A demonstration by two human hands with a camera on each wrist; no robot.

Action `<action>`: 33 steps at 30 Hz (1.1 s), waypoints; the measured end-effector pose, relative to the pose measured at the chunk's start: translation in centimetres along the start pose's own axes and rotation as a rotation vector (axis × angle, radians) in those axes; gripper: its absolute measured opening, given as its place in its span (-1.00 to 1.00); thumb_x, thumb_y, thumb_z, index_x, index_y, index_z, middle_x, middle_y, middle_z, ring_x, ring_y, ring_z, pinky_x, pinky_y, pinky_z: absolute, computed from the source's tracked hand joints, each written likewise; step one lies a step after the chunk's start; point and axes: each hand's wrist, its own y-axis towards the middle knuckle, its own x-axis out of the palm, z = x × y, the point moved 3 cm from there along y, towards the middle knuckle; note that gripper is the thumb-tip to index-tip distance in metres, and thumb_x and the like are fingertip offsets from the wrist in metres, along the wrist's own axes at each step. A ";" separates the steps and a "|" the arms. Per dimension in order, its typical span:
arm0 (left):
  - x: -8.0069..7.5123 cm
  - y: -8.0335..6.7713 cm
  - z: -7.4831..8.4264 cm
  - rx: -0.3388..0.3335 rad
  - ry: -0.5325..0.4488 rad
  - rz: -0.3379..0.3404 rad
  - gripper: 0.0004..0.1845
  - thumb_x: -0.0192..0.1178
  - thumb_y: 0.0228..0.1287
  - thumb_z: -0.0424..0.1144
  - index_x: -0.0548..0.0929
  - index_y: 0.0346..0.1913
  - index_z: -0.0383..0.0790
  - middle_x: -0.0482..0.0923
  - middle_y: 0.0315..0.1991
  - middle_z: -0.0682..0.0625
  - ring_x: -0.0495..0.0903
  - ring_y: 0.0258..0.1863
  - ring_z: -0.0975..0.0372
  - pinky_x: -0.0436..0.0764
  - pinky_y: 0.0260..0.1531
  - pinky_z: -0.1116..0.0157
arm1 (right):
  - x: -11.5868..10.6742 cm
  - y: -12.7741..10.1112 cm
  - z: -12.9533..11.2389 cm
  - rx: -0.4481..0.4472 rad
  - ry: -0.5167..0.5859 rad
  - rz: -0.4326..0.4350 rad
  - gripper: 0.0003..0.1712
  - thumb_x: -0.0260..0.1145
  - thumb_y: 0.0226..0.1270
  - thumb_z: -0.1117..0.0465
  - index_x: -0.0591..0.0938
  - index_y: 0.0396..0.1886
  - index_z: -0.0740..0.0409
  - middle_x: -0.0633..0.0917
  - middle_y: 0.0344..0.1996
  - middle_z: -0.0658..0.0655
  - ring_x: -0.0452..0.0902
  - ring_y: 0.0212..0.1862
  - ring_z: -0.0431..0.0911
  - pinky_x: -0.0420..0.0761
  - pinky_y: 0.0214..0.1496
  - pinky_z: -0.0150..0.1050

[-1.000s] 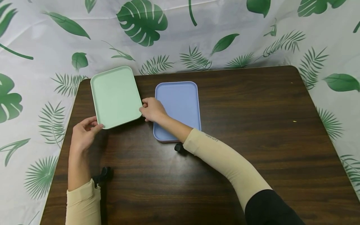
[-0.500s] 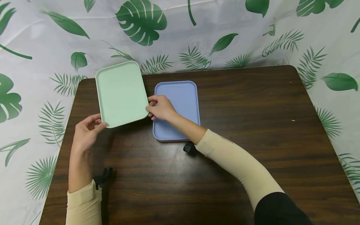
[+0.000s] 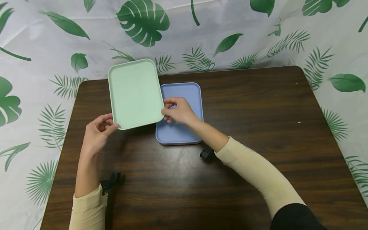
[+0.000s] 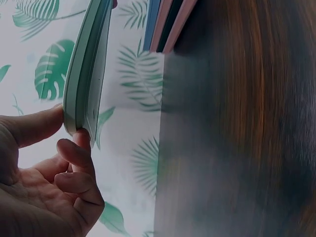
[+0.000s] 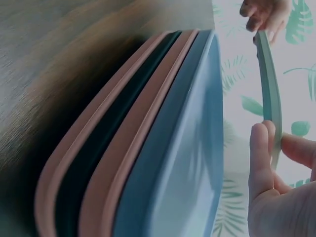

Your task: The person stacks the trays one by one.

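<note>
Head view: two hands hold a green tray [image 3: 134,93] up off a dark brown table [image 3: 258,127].
Green tray: it is in the air, tipped a little, above the back left part of the table. Its right edge hangs over the left side of the blue tray [image 3: 184,129].
Left hand [image 3: 97,134]: it pinches the tray's near left corner. In the left wrist view the thumb is on one side of the edge [image 4: 86,89] and a fingertip is on the other.
Right hand [image 3: 178,111]: it pinches the tray's near right edge with thumb and fingers, right over the blue tray.
Blue tray: it lies flat on top of a stack on the table.
Stack: the right wrist view shows a pink tray [image 5: 133,153], a dark one [image 5: 94,163] and another pink one [image 5: 59,168] under the blue tray.
Behind the table: a white cloth with green leaves [image 3: 230,32].
</note>
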 end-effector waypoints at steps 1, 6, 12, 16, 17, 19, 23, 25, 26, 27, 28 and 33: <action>0.2 0.0 0.1 0.008 -0.004 -0.006 -0.53 0.28 0.32 -0.31 0.52 0.24 -0.40 0.51 -0.22 0.05 0.46 -0.37 0.28 0.40 -0.41 0.43 | -0.3 -0.2 0.0 -0.005 -0.001 0.007 -0.51 0.33 0.19 0.42 0.57 0.17 0.36 0.62 -0.28 0.19 0.65 -0.49 -0.08 0.67 -0.44 -0.20; 1.3 -0.2 0.9 0.054 0.007 -0.045 -0.54 0.28 0.32 -0.31 0.52 0.24 -0.38 0.50 -0.21 0.00 0.45 -0.40 0.25 0.37 -0.46 0.41 | -1.9 -1.4 0.3 -0.013 -0.008 0.036 -0.53 0.36 0.16 0.40 0.59 0.12 0.35 0.63 -0.28 0.20 0.66 -0.46 -0.06 0.68 -0.42 -0.18; 2.7 -0.7 1.5 0.079 -0.019 -0.083 -0.55 0.29 0.32 -0.32 0.52 0.23 -0.38 0.50 -0.20 -0.06 0.45 -0.42 0.25 0.35 -0.50 0.40 | -3.4 -2.9 0.9 0.012 -0.017 0.046 -0.51 0.39 0.16 0.36 0.59 0.14 0.31 0.63 -0.24 0.21 0.67 -0.40 -0.03 0.69 -0.33 -0.08; 3.8 -0.9 1.9 0.091 -0.055 -0.110 -0.57 0.30 0.30 -0.35 0.54 0.20 -0.38 0.50 -0.21 -0.11 0.46 -0.44 0.25 0.36 -0.50 0.40 | -4.6 -3.9 1.2 0.013 -0.033 0.061 -0.53 0.42 0.15 0.35 0.61 0.10 0.28 0.65 -0.25 0.21 0.69 -0.38 0.00 0.69 -0.28 -0.03; 4.0 -0.9 1.9 0.093 -0.065 -0.116 -0.58 0.30 0.29 -0.36 0.54 0.19 -0.38 0.50 -0.21 -0.12 0.46 -0.44 0.25 0.36 -0.50 0.39 | -4.9 -4.1 1.3 0.013 -0.037 0.063 -0.54 0.43 0.15 0.34 0.62 0.09 0.28 0.65 -0.25 0.22 0.69 -0.37 0.01 0.69 -0.28 -0.03; 4.6 -1.0 2.0 0.098 -0.075 -0.131 -0.58 0.30 0.29 -0.37 0.55 0.18 -0.39 0.50 -0.21 -0.14 0.46 -0.45 0.24 0.36 -0.50 0.39 | -5.5 -4.6 1.5 0.015 -0.051 0.071 -0.54 0.44 0.14 0.33 0.63 0.08 0.27 0.66 -0.25 0.22 0.70 -0.37 0.02 0.69 -0.29 -0.05; 5.6 -1.0 2.3 0.121 -0.075 -0.156 -0.59 0.31 0.27 -0.39 0.55 0.16 -0.40 0.51 -0.22 -0.18 0.46 -0.46 0.21 0.37 -0.50 0.40 | -6.5 -5.7 1.9 0.024 -0.046 0.088 -0.54 0.47 0.14 0.32 0.64 0.07 0.25 0.66 -0.25 0.23 0.71 -0.36 0.04 0.69 -0.29 -0.05; 6.0 -1.0 2.4 0.132 -0.066 -0.162 -0.59 0.32 0.27 -0.39 0.55 0.15 -0.41 0.51 -0.23 -0.19 0.46 -0.46 0.20 0.37 -0.50 0.40 | -6.9 -6.2 2.1 0.021 -0.030 0.096 -0.54 0.48 0.14 0.32 0.64 0.08 0.25 0.67 -0.25 0.24 0.71 -0.36 0.05 0.69 -0.29 -0.04; 6.2 -1.0 2.4 0.135 -0.062 -0.164 -0.59 0.32 0.26 -0.39 0.55 0.15 -0.41 0.51 -0.22 -0.18 0.47 -0.46 0.19 0.38 -0.49 0.40 | -7.1 -6.4 2.1 0.017 -0.023 0.098 -0.53 0.48 0.13 0.32 0.63 0.08 0.26 0.67 -0.25 0.25 0.71 -0.37 0.06 0.69 -0.29 -0.04; 6.3 -1.0 2.4 0.133 -0.063 -0.166 -0.59 0.32 0.26 -0.38 0.55 0.15 -0.41 0.50 -0.22 -0.18 0.47 -0.45 0.18 0.39 -0.48 0.40 | -7.2 -6.6 2.2 0.011 -0.016 0.102 -0.52 0.49 0.13 0.32 0.63 0.08 0.26 0.67 -0.25 0.25 0.71 -0.37 0.06 0.69 -0.30 -0.04; 6.5 -1.1 2.5 0.130 -0.062 -0.169 -0.59 0.33 0.26 -0.38 0.55 0.15 -0.40 0.50 -0.22 -0.18 0.47 -0.45 0.17 0.39 -0.47 0.40 | -7.4 -6.8 2.2 0.006 -0.012 0.104 -0.52 0.49 0.13 0.32 0.63 0.08 0.27 0.67 -0.26 0.25 0.71 -0.38 0.06 0.69 -0.31 -0.04; 7.3 -1.3 2.7 0.120 -0.057 -0.194 -0.58 0.34 0.26 -0.34 0.55 0.16 -0.38 0.50 -0.21 -0.18 0.48 -0.42 0.10 0.39 -0.47 0.38 | -8.0 -7.6 2.5 -0.002 0.008 0.123 -0.49 0.50 0.12 0.34 0.62 0.10 0.28 0.68 -0.27 0.24 0.71 -0.39 0.07 0.69 -0.32 -0.05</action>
